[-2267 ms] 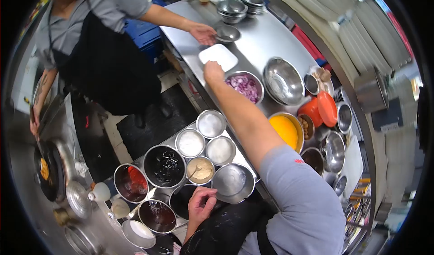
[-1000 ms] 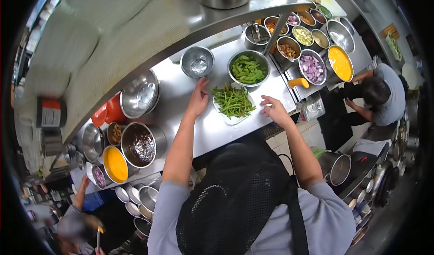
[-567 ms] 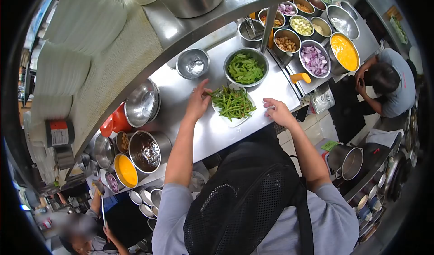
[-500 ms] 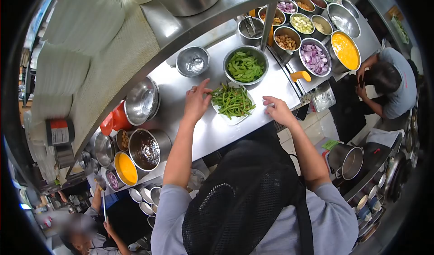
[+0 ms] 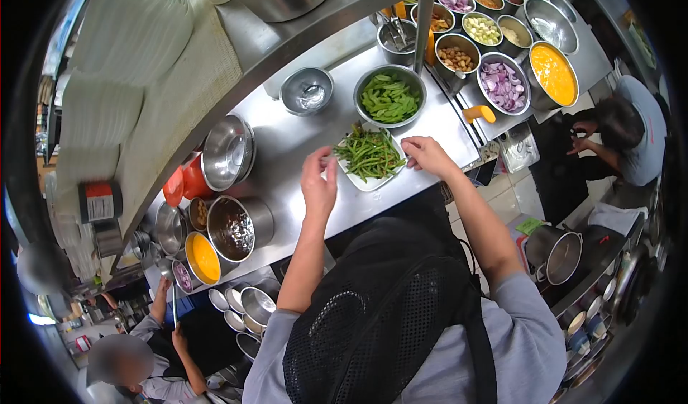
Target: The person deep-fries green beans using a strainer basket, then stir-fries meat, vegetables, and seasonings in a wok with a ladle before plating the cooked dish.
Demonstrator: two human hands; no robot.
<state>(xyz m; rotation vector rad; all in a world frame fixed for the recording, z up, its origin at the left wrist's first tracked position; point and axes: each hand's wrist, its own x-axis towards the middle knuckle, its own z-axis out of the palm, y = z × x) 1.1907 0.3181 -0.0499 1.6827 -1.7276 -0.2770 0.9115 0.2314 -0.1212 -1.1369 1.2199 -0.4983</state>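
Observation:
A white plate (image 5: 375,183) heaped with cooked green beans (image 5: 369,153) rests on the steel counter. Just left of it is my left hand (image 5: 319,180), raised, slightly blurred, with its fingers apart and nothing in them. My right hand (image 5: 428,156) is at the plate's right edge, fingers curled together; whether they grip the rim is too small to tell. Behind the plate stands a metal bowl of raw green pods (image 5: 390,97). An upright metal bowl (image 5: 307,91) sits behind my left hand.
Pots of chopped onion (image 5: 504,83), nuts (image 5: 457,53) and yellow liquid (image 5: 554,74) stand at the right. A dark sauce pot (image 5: 231,227) is at the left. A metal shelf (image 5: 301,35) overhangs the counter. One person (image 5: 634,131) is at right, another (image 5: 161,364) at lower left.
The view has swung from the onion pots and a white plate to this counter. Most recently my right hand has moved left to the bean plate and its fingers have closed; my left hand has lowered slightly.

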